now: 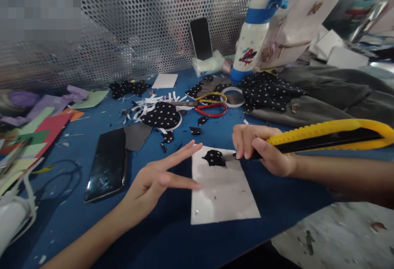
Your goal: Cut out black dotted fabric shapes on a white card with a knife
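My right hand [263, 148] grips a yellow-and-black utility knife [332, 135], its metal tip on a small black scrap of polka-dot fabric [214, 158]. That scrap lies on the upper part of a white card [221, 195]; its outline is ragged. My left hand [158, 178] is open, with fingers spread apart and nothing held. One of its fingertips rests over the card's left edge, another reaches the top-left corner. Tiny dark bits are scattered over the card.
Beyond the card lie scissors with red and yellow handles [212, 110], paper strips and a dotted fabric piece [161, 115]. A dark phone [107, 164] is at left, near coloured papers [53, 131]. A bottle [250, 35] and an upright phone [201, 38] stand behind, before perforated metal [138, 23].
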Demonstrator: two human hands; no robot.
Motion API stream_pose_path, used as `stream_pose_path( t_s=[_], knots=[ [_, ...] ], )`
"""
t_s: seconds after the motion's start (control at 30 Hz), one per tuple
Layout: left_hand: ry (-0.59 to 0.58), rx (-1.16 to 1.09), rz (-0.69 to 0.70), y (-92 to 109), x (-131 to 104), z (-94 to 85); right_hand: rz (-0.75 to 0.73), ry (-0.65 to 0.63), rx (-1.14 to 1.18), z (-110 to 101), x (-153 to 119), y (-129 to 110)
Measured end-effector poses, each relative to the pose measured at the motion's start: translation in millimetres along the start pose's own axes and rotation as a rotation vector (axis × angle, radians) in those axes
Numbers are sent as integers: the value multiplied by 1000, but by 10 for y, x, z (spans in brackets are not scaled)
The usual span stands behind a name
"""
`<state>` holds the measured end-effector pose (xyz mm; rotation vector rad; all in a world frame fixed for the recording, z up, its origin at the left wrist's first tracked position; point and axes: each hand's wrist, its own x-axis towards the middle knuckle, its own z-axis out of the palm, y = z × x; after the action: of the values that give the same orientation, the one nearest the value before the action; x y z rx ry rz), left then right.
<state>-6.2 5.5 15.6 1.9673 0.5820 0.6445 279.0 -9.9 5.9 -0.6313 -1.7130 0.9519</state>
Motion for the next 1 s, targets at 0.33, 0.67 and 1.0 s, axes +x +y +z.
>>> stream_pose_path(
  t_s=[0.33,0.67,1.0],
  knots=[
    [467,-74,-194,-32,1,213,-72,-36,-59,-7,26,-14],
    [456,433,-89,56,25,7,-57,-154,-127,-1,-5,-23],
    [224,869,101,-156,573,-146,-33,-131,-65,-9,53,-22]
  ],
)
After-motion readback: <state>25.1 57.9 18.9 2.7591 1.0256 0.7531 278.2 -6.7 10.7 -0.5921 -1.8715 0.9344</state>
